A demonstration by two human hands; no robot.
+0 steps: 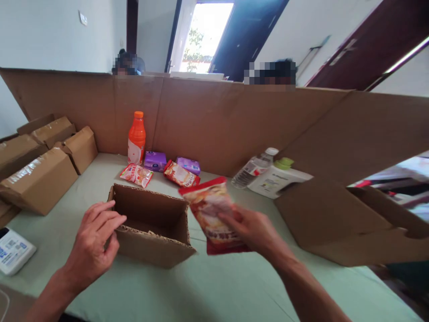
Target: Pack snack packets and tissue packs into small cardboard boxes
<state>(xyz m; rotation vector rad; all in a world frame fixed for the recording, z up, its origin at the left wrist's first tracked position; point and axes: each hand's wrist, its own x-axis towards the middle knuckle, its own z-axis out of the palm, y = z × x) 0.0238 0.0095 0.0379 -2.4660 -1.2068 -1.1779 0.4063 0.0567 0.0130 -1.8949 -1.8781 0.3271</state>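
An open-topped cardboard box (154,250) stands in front of me, and its visible inside is bare brown cardboard. My left hand (97,232) grips its near left corner, fingers over the rim and thumb against the outside. To the right of the box, my right hand (248,228) pinches a red and cream snack packet (211,210) by its right side, above the table. Behind the box lie a pink snack packet (136,175), another red snack packet (181,174) and two purple packs, the left one (155,161) and the right one (188,165). An orange bottle (136,138) stands at their left.
A clear plastic bottle (251,170) and a white jug with a green cap (276,181) lean at the right, near a cardboard panel. Several cardboard boxes (43,179) crowd the left. A white device (15,252) lies at the left edge. Two people sit behind the cardboard wall (201,120).
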